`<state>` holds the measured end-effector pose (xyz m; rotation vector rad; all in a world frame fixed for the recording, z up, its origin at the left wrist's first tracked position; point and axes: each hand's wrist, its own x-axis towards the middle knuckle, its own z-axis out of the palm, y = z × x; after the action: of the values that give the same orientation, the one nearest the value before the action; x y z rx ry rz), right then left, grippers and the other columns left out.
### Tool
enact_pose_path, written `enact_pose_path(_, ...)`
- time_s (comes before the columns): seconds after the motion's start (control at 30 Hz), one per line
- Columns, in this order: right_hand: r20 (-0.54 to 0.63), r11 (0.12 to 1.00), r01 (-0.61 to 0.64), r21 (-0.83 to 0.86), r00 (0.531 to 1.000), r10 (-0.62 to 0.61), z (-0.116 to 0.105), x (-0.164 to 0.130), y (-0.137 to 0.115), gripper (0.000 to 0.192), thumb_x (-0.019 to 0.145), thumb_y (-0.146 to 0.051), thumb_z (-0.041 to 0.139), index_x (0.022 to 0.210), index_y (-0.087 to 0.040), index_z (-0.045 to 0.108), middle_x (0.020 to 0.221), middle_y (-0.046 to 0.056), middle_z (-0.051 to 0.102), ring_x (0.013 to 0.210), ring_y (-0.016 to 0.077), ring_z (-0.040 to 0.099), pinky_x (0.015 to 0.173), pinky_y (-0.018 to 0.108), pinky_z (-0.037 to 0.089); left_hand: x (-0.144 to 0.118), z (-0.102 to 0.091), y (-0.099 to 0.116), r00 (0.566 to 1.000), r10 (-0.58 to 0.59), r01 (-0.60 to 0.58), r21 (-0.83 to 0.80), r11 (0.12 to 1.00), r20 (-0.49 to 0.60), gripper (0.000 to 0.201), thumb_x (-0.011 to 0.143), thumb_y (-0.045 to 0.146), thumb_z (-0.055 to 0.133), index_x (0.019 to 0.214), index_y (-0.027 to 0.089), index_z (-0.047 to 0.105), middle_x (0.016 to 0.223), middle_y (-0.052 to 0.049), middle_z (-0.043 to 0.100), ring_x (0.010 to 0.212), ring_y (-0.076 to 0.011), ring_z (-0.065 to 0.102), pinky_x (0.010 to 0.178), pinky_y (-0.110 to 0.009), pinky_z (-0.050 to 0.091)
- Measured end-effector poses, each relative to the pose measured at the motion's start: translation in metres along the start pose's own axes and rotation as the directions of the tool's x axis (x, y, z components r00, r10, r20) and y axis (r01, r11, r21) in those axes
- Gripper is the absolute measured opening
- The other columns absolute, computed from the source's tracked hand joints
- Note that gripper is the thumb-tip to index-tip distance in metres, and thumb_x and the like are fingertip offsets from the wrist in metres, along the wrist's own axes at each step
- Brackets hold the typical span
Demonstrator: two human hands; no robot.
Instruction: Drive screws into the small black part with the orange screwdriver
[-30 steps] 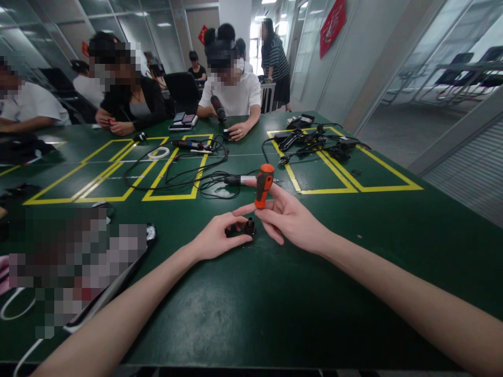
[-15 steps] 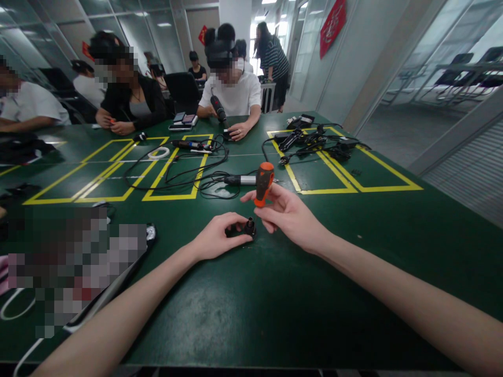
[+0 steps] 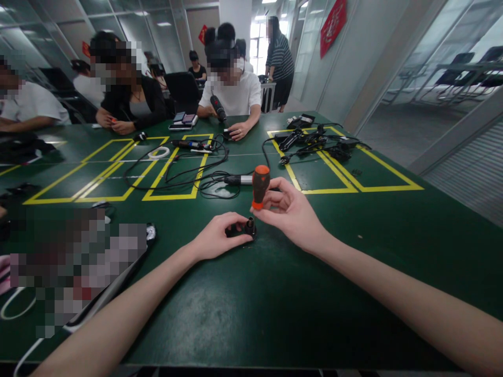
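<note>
My right hand (image 3: 293, 214) grips a stubby screwdriver with an orange and black handle (image 3: 260, 186), held nearly upright with its tip pointing down. Directly under that tip sits a small black part with a round socket (image 3: 249, 227) on the green table (image 3: 275, 293). My left hand (image 3: 215, 236) presses this black part down, fingers curled over its left side. The screwdriver's shaft is hidden between handle and part.
Behind my hands lie a tangle of black cables and a silver-black tool (image 3: 239, 179) inside yellow tape boxes. More chargers and cables (image 3: 314, 140) sit at the far right. Other people sit across the table. A blurred object with white cord (image 3: 78, 262) lies left.
My right hand has closed its fingers around the screwdriver handle and brought it slightly left and down, over the black part. My left hand has stayed put.
</note>
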<state>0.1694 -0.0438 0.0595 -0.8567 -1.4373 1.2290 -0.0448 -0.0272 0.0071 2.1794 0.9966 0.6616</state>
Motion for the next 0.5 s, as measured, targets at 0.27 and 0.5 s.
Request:
enact_pose_path(0.27, 0.038, 0.999, -0.019, 0.030, 0.999, 0.018, 0.0020, -0.0020, 0.0001, 0.051, 0.072, -0.041, 0.092, 0.099, -0.026, 0.051, 0.078, -0.003, 0.074, 0.069, 0.0181, 0.073, 0.064, 0.031, 0.056, -0.0002, 0.0004, -0.0009, 1.000, 0.014, -0.014, -0.004, 1.000, -0.010, 0.030, 0.090, 0.042, 0.077, 0.111, 0.020, 0.076, 0.096, -0.004, 0.073, 0.084, -0.0176, 0.064, 0.079, -0.031, 0.054)
enact_pose_path(0.5, 0.051, 0.998, -0.045, 0.048, 0.998, 0.042, -0.0001, -0.0004, 0.0018, 0.051, 0.076, -0.042, 0.090, 0.099, -0.027, 0.047, 0.075, -0.006, 0.072, 0.046, 0.0094, 0.053, 0.048, 0.025, 0.046, -0.0008, 0.0004, -0.0018, 1.000, 0.014, -0.014, 0.003, 1.000, -0.014, 0.031, 0.090, 0.043, 0.078, 0.111, 0.020, 0.075, 0.095, -0.003, 0.073, 0.083, -0.0174, 0.064, 0.080, -0.031, 0.054)
